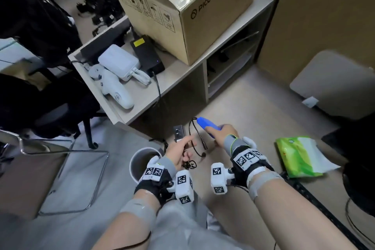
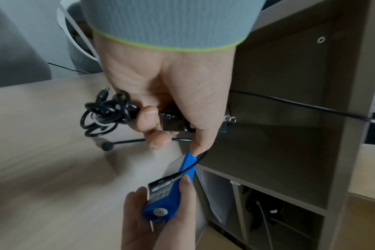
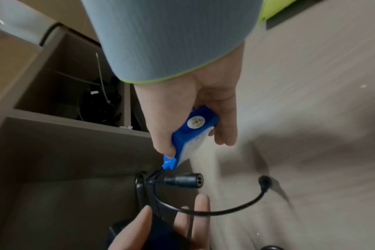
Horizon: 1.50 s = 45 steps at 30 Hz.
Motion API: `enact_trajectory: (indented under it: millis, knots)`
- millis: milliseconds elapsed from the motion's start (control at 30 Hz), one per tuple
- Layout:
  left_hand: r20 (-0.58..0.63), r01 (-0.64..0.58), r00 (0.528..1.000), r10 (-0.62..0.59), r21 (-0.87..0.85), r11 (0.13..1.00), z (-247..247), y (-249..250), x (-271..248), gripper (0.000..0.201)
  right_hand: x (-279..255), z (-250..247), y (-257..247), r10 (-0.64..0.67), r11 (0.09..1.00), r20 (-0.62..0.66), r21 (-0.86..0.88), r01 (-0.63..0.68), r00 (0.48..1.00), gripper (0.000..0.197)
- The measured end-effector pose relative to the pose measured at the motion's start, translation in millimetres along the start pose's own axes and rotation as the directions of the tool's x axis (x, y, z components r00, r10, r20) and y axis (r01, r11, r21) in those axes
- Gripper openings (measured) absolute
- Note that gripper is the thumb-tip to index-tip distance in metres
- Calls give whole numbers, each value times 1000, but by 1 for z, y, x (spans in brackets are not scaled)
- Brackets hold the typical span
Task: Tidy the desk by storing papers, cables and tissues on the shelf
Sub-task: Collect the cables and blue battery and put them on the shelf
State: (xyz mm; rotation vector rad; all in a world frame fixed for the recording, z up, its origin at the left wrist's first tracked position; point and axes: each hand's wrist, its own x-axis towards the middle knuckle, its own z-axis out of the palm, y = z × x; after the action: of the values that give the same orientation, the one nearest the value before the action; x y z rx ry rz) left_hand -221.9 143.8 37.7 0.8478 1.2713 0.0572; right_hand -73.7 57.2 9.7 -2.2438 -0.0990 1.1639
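Observation:
My right hand grips a blue battery pack above the wooden desk. A thin black cable loops from the pack's tip and ends in barrel plugs. My left hand holds a black plug adapter with a coiled black cable bundle hanging by it. The two hands sit close together in front of the shelf unit. A green tissue pack lies on the desk to the right. In the right wrist view, the thumb and fingers clamp the blue battery pack.
A large cardboard box, a black power brick and a white controller sit on the shelf top. Its right compartments hold sheets and dark items. A white bin and chair frame stand at the left.

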Motion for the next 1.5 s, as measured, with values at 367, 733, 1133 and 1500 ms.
enact_trajectory:
  millis: [367, 733, 1133, 1500]
  knots:
    - [-40, 66, 997, -72, -149, 987, 23, 41, 70, 13, 84, -4, -38, -2, 998, -52, -69, -2, 999, 73]
    - [-140, 55, 986, -92, -250, 967, 9, 51, 81, 14, 97, 36, -61, -102, 988, 3, 118, 101, 995, 66]
    - [147, -115, 982, 123, -62, 991, 84, 60, 44, 18, 8, -38, -2, -246, 879, 364, 475, 48, 898, 57]
    - [201, -219, 962, 187, 155, 963, 122, 70, 38, 32, -2, -110, -12, -273, 680, -92, 686, 260, 958, 34]
